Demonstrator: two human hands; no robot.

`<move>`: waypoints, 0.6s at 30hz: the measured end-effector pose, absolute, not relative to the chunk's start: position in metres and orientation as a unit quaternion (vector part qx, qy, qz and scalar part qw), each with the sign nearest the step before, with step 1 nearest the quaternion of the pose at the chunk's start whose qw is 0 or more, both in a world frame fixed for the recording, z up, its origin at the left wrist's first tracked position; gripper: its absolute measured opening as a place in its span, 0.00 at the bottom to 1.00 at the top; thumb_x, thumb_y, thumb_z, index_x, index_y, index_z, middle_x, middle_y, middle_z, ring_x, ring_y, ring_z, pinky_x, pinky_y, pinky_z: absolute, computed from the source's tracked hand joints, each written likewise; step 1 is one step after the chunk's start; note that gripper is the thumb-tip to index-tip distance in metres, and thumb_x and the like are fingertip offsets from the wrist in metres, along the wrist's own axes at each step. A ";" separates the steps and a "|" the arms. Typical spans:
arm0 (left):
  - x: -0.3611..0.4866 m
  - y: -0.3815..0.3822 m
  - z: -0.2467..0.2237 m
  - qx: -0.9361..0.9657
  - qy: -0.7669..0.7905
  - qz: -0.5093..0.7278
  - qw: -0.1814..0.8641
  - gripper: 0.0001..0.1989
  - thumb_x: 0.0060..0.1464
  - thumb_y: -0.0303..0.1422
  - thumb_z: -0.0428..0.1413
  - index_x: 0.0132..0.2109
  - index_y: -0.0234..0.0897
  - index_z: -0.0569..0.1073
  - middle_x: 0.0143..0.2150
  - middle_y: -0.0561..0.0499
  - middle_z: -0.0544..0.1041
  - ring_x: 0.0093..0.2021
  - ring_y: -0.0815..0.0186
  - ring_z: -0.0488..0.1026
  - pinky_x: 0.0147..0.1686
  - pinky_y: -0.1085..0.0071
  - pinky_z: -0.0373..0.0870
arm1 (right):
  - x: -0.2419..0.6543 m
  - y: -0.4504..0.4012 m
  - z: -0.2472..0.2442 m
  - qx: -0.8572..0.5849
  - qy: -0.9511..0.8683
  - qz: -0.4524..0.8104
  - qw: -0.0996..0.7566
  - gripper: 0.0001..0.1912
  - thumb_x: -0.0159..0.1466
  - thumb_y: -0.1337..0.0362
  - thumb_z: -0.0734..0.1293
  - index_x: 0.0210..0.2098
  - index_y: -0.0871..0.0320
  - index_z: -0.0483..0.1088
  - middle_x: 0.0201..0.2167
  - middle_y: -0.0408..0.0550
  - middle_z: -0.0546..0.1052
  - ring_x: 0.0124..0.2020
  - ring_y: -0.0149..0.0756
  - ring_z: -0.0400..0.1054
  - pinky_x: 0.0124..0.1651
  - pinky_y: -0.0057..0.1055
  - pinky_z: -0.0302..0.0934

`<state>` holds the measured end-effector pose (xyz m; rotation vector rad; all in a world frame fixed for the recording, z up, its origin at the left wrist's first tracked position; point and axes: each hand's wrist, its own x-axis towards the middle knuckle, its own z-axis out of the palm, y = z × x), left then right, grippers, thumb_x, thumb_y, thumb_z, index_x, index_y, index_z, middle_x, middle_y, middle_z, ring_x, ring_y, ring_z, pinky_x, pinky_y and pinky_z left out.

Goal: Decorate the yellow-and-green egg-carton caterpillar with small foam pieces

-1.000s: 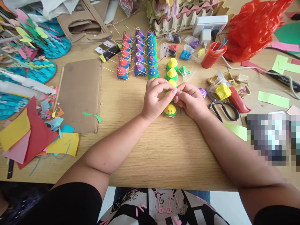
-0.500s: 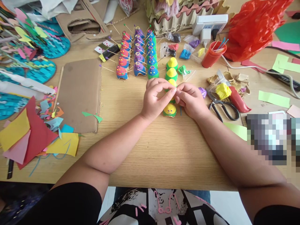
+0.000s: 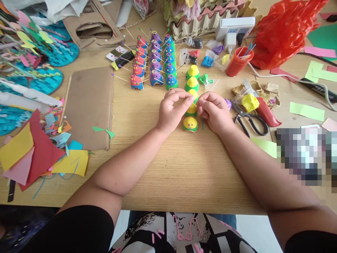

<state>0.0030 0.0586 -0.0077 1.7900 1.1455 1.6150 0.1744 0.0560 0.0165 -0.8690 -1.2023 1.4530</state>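
A row of egg-carton cups covered in green and yellow clay (image 3: 193,83) forms a caterpillar shape, its front cup (image 3: 190,123) bearing a small smiling face. Above its middle cups, my left hand (image 3: 171,111) has thumb and forefinger pinched together. My right hand (image 3: 215,111), just right of the row, is also closed in a pinch. Whatever either pinch holds is too small to make out. A thin blue stick (image 3: 202,124) lies under my right hand. Farther back stand three finished-looking caterpillars: red and blue (image 3: 138,70), purple (image 3: 156,65), blue and green (image 3: 171,68).
Black-handled scissors (image 3: 250,121), yellow clay (image 3: 250,102) and a red cutter-like tool (image 3: 268,112) lie to the right. Behind them stands an orange cup (image 3: 239,62) with thin sticks. Cardboard (image 3: 88,105) and paper scraps (image 3: 71,161) are on the left.
My fingertips, which met over the row, have come slightly apart. The left hand has shifted a little left, so more of the middle yellow cups shows.
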 end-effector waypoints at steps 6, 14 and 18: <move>0.000 0.061 -0.010 0.636 0.415 0.586 0.282 0.21 0.64 0.58 0.62 0.41 0.46 0.84 0.43 0.51 0.83 0.49 0.64 0.81 0.59 0.60 0.79 | 0.173 0.059 0.015 -0.387 -0.489 0.563 0.543 0.18 0.63 0.48 0.76 0.30 0.52 0.70 0.20 0.38 0.68 0.21 0.27 0.52 0.23 0.28 0.46; -0.005 0.061 -0.008 0.624 0.439 0.574 0.297 0.21 0.64 0.58 0.62 0.42 0.45 0.84 0.44 0.50 0.85 0.49 0.63 0.81 0.53 0.64 0.77 | 0.175 0.065 0.009 -0.382 -0.485 0.562 0.550 0.21 0.63 0.44 0.77 0.31 0.51 0.68 0.21 0.38 0.67 0.20 0.27 0.53 0.22 0.30 0.49; -0.004 0.061 -0.010 0.610 0.448 0.572 0.317 0.22 0.63 0.59 0.63 0.44 0.45 0.84 0.45 0.50 0.85 0.46 0.65 0.80 0.44 0.68 0.75 | 0.177 0.067 0.006 -0.371 -0.478 0.557 0.569 0.21 0.66 0.43 0.74 0.33 0.50 0.66 0.23 0.38 0.66 0.22 0.29 0.56 0.24 0.31 0.51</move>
